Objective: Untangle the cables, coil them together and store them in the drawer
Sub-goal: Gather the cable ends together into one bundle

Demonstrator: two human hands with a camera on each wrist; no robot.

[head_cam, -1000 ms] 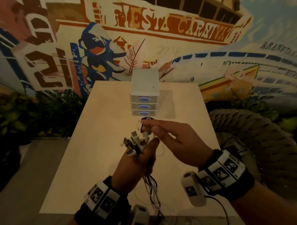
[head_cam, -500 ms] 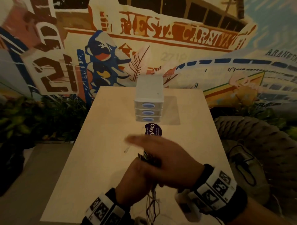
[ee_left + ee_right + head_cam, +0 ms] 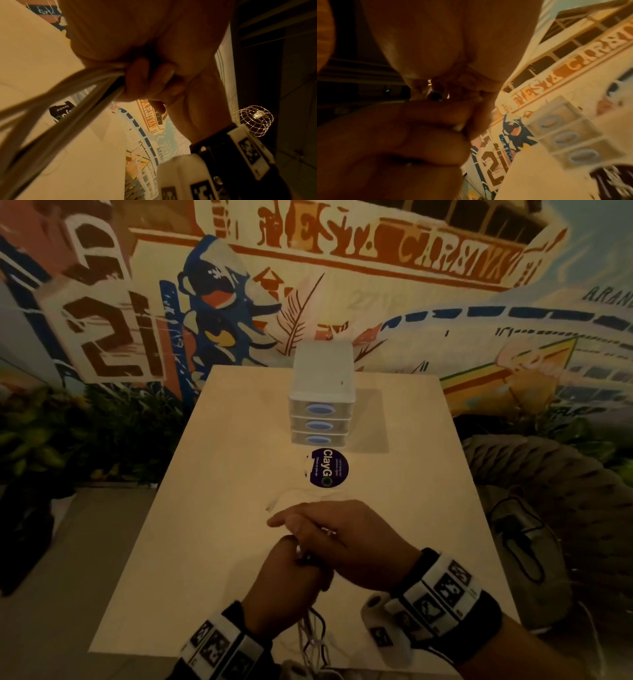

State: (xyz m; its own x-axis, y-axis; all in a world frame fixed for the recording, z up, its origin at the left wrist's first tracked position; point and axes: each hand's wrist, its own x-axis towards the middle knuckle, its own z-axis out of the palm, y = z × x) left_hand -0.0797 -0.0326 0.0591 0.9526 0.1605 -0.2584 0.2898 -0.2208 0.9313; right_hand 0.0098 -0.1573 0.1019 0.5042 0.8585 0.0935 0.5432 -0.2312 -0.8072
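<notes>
L hand (image 3: 284, 583): over near-centre of worktop (image 3: 212, 508), forearm coming in from near edge, knuckles up. Fingers (image 3: 145, 75) curled tight into a fist round the cables (image 3: 310, 635). Left wrist view shows the bundle clamped between palm and curled fingers, strands leaving the fist toward the camera.

R hand (image 3: 342, 542): laid over and just behind L fist, touching it; forearm enters from near-right corner. Index reaches leftward, nearly straight. Right wrist view shows remaining fingers (image 3: 419, 121) bent, with something small and pale pinched between them and a metallic glint above. Cannot tell if that is a cable plug; grip state unclear.

Cables: thin, round-section, mostly pale w/ at least one dark strand. Bundle hangs below L fist and trails over near edge of worktop, strands crossing loosely. A thin pale strand lies on worktop just beyond R hand.

Drawer unit (image 3: 321, 405): small translucent plastic box, three stacked drawers w/ blue oval pulls, all closed. Stands at far-centre of worktop, well apart from hands.

Sticker (image 3: 329, 469): round, dark purple, white lettering, flat on worktop just in front of drawer unit.

Worktop: pale, smooth, rectangular. Both wrists carry black bands w/ white marker blocks.
</notes>
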